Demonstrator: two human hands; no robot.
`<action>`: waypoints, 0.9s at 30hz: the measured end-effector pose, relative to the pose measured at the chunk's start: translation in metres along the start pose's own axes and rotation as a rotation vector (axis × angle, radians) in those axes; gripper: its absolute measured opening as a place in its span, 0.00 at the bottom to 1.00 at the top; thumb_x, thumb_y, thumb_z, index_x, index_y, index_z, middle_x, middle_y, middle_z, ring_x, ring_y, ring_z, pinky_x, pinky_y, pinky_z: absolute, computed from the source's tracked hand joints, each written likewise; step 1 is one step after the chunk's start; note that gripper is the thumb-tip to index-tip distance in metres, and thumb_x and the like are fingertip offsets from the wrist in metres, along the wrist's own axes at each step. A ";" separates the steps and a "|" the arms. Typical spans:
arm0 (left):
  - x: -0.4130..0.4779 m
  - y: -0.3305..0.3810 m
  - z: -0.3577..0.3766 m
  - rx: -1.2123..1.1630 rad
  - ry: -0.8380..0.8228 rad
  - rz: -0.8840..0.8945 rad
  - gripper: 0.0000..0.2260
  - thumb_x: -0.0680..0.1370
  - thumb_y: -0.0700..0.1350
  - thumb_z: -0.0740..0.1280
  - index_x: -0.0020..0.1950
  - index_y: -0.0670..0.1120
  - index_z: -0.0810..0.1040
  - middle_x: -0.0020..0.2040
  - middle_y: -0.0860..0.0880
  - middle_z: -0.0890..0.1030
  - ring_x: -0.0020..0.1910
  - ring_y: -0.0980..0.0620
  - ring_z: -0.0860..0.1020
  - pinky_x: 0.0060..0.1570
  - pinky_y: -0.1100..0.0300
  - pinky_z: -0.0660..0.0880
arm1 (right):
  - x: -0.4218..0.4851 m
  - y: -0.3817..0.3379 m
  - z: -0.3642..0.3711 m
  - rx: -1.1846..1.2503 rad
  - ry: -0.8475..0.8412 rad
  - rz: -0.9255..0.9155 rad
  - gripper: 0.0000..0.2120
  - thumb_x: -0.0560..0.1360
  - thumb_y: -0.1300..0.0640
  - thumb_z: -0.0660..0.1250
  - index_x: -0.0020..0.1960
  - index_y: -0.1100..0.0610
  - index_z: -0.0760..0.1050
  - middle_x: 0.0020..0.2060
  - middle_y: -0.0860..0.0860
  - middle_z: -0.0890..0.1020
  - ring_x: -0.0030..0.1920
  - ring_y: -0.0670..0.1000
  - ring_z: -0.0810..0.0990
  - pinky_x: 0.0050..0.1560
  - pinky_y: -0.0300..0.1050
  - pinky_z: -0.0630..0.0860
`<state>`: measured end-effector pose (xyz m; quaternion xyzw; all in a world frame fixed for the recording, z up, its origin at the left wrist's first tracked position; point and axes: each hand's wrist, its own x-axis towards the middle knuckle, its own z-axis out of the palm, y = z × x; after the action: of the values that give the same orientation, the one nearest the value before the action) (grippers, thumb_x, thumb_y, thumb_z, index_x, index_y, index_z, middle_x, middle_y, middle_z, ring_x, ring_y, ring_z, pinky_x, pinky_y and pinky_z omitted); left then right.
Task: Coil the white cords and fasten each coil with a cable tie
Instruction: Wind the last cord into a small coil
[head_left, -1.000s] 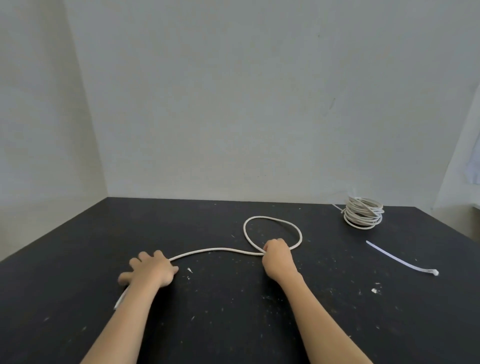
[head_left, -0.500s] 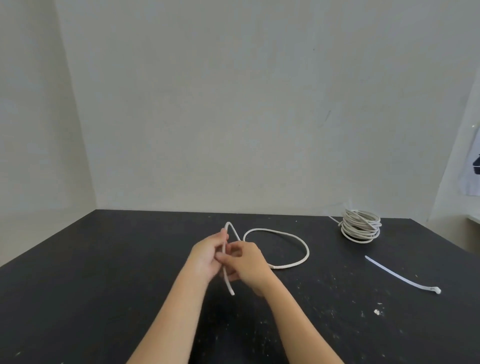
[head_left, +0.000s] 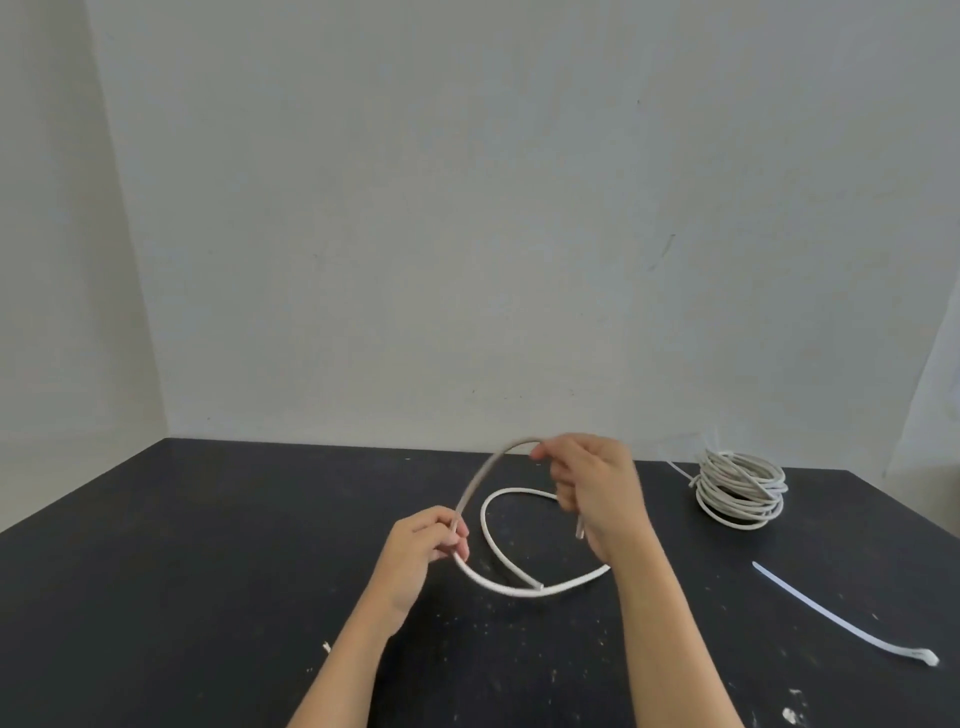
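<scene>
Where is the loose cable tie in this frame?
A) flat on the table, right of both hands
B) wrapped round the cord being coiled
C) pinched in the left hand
A: the cable tie lies flat on the black table, apart from the left hand and right hand, which both grip the white cord.

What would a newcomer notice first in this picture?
In the middle, the left hand and right hand hold a white cord in an arch above its loose loop. At the back right sits a wound coil; a cable tie lies loose nearer the right edge.
</scene>
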<state>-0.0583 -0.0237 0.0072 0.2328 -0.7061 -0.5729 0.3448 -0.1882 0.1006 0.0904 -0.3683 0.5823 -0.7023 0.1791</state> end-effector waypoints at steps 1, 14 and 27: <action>0.001 0.000 0.000 -0.031 -0.020 -0.001 0.07 0.72 0.37 0.62 0.36 0.43 0.79 0.31 0.47 0.77 0.37 0.51 0.77 0.51 0.56 0.75 | 0.004 0.004 -0.004 0.097 0.069 0.019 0.14 0.77 0.67 0.60 0.34 0.63 0.77 0.19 0.45 0.62 0.21 0.44 0.57 0.21 0.36 0.54; 0.003 0.002 -0.021 -1.033 -0.488 -0.015 0.16 0.66 0.34 0.56 0.49 0.36 0.77 0.37 0.41 0.77 0.38 0.46 0.75 0.41 0.54 0.73 | 0.014 0.036 -0.003 0.220 0.299 0.132 0.15 0.81 0.58 0.58 0.41 0.59 0.78 0.25 0.48 0.67 0.23 0.44 0.59 0.21 0.37 0.58; 0.009 0.026 -0.016 -0.770 0.001 0.026 0.16 0.80 0.34 0.54 0.65 0.44 0.72 0.46 0.45 0.83 0.35 0.53 0.76 0.35 0.61 0.77 | -0.013 0.046 0.046 -1.235 -0.393 0.103 0.09 0.76 0.59 0.60 0.52 0.60 0.76 0.46 0.56 0.78 0.45 0.58 0.76 0.43 0.44 0.71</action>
<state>-0.0499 -0.0347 0.0357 0.0775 -0.4418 -0.7917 0.4147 -0.1545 0.0664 0.0449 -0.4967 0.8522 -0.1485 0.0708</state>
